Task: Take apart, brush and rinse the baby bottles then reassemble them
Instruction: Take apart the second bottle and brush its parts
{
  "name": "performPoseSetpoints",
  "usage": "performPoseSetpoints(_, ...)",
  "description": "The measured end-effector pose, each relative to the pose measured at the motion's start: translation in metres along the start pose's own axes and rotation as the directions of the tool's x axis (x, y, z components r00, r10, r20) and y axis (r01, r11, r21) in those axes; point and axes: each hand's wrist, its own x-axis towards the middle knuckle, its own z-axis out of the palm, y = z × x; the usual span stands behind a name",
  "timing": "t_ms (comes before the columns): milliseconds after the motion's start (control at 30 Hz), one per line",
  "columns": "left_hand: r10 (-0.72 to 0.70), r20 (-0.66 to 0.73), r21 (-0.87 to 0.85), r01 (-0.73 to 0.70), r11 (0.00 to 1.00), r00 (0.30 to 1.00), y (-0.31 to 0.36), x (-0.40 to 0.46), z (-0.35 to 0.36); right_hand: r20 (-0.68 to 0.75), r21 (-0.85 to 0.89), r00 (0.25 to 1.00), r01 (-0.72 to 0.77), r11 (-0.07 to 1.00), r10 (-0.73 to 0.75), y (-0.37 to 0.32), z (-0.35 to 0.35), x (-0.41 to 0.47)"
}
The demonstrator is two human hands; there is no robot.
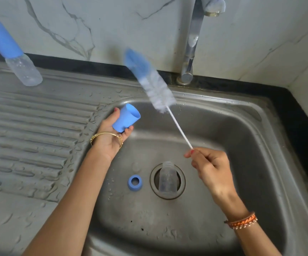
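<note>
Fingers pinch brush (pixel 154 85) and cap (pixel 126 118) above bottle (pixel 167 179) and ring (pixel 135 182) in sink (pixel 241 126).

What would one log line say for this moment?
left hand: holds blue cap | right hand: pinches bottle brush | bottle body, blue ring: in sink

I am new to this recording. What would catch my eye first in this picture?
The long white bottle brush with a blue tip, raised over the steel sink and blurred, held by the right hand. Next, the blue plastic cap in the left hand. A clear bottle body lies over the drain beside a blue ring.
</note>
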Motion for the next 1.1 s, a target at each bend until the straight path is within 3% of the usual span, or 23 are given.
performPoseSetpoints(100,0.011,0.002,0.001,-0.011,1.000,1.000,-0.004,0.001,0.000,0.106,-0.139,0.993,0.075,0.987,-0.061,-0.005,0.005,-0.007)
performPoseSetpoints(233,0.006,0.011,0.014,-0.006,1.000,1.000,-0.006,0.000,0.002,-0.037,-0.260,0.994,0.094,0.961,-0.107,0.001,-0.001,-0.005)
performPoseSetpoints(333,0.104,0.055,0.252,-0.114,0.961,0.993,-0.014,-0.002,0.005,-0.154,-0.360,0.967,0.136,0.923,-0.202,0.005,-0.009,-0.002)
performPoseSetpoints(433,0.170,0.126,0.496,-0.211,0.842,0.977,-0.027,0.002,0.002,-0.226,-0.483,0.922,0.174,0.858,-0.314,0.007,-0.016,0.000)
performPoseSetpoints(467,0.201,0.167,0.602,-0.261,0.755,0.965,-0.032,0.004,0.000,-0.243,-0.526,0.896,0.201,0.827,-0.373,0.008,-0.018,0.001)
performPoseSetpoints(500,0.256,0.244,0.732,-0.351,0.583,0.935,-0.036,0.006,-0.003,-0.249,-0.567,0.867,0.231,0.791,-0.431,0.009,-0.021,0.002)
performPoseSetpoints(533,0.293,0.366,0.830,-0.452,0.326,0.883,-0.040,0.009,-0.006,-0.246,-0.601,0.843,0.255,0.757,-0.479,0.009,-0.022,0.003)
performPoseSetpoints(567,0.260,0.489,0.850,-0.521,0.072,0.833,-0.045,0.011,-0.010,-0.238,-0.627,0.825,0.273,0.730,-0.513,0.010,-0.024,0.003)
performPoseSetpoints(600,0.181,0.561,0.828,-0.550,-0.111,0.808,-0.050,0.013,-0.013,-0.226,-0.645,0.812,0.288,0.707,-0.538,0.011,-0.026,0.004)
performPoseSetpoints(633,0.080,0.578,0.804,-0.551,-0.225,0.812,-0.054,0.014,-0.016,-0.216,-0.662,0.800,0.301,0.686,-0.559,0.011,-0.028,0.005)
performPoseSetpoints(833,-0.412,0.423,0.617,-0.589,-0.522,0.807,-0.089,0.007,-0.023,-0.174,-0.731,0.794,0.291,0.617,-0.582,0.017,-0.032,0.009)
performPoseSetpoints(967,-0.526,0.252,0.503,-0.574,-0.646,0.812,-0.108,-0.006,-0.021,-0.170,-0.726,0.823,0.267,0.634,-0.542,0.019,-0.033,0.008)
performPoseSetpoints(1100,-0.506,0.140,0.387,-0.518,-0.763,0.851,-0.120,-0.010,-0.016,-0.160,-0.707,0.847,0.261,0.657,-0.508,0.019,-0.035,0.008)
